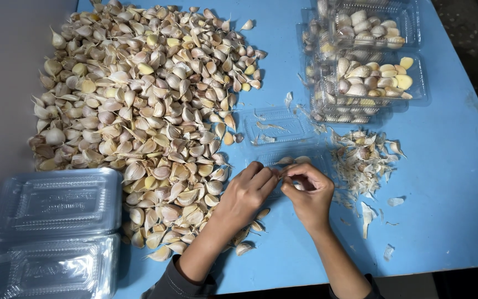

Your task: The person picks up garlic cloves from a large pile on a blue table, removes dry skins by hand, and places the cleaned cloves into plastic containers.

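Observation:
My left hand and my right hand meet over the blue table, fingertips pinched together on one garlic clove held between them. The clove is mostly hidden by my fingers. Just beyond my hands lies an open clear plastic tray with a few skin scraps in it. A large heap of unpeeled garlic cloves spreads across the table's left half, reaching down beside my left wrist.
A pile of papery garlic skins lies right of my hands. Clear trays filled with cloves are stacked at the back right. Empty clear trays are stacked at the front left. The table's front edge runs under my forearms.

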